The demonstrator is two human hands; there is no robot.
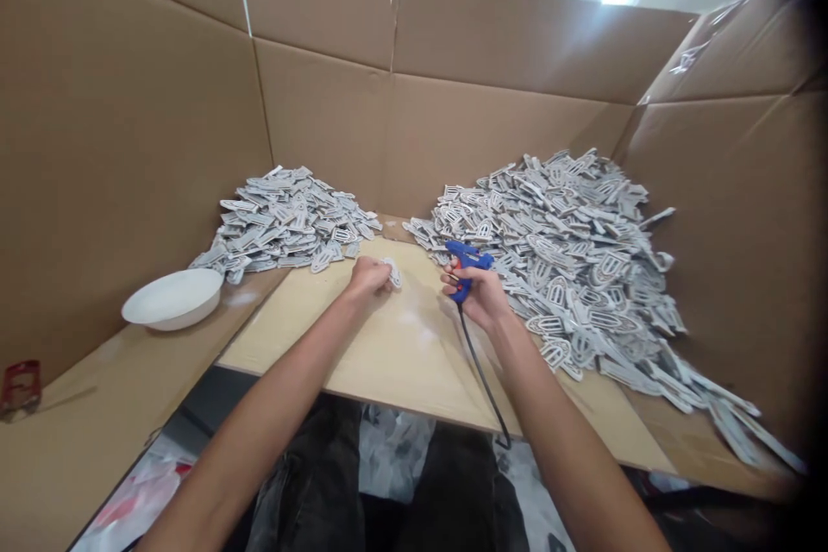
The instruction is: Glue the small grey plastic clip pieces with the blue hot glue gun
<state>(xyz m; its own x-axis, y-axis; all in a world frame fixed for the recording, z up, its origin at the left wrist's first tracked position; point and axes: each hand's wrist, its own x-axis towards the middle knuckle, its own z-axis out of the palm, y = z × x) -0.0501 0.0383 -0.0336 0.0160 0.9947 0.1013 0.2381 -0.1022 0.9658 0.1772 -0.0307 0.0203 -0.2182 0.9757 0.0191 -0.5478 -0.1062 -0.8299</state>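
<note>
My left hand (370,276) pinches a small pale oval cutout piece (392,273) with slots in it, held above the board. In my right hand (482,293) is a blue glue gun (467,257), its nozzle pointing left and my fingers round the handle near the red trigger. The gun's black cord (475,362) runs down over the board's front edge. A gap of bare board lies between the piece and the gun. Both hands are over the yellowish board (388,362).
A large heap of similar grey-white pieces (569,241) rises at the right, a smaller heap (291,220) at the back left. A white bowl (173,300) stands at the left, with a red object (21,386) farther out. Cardboard walls (453,121) enclose the back and sides.
</note>
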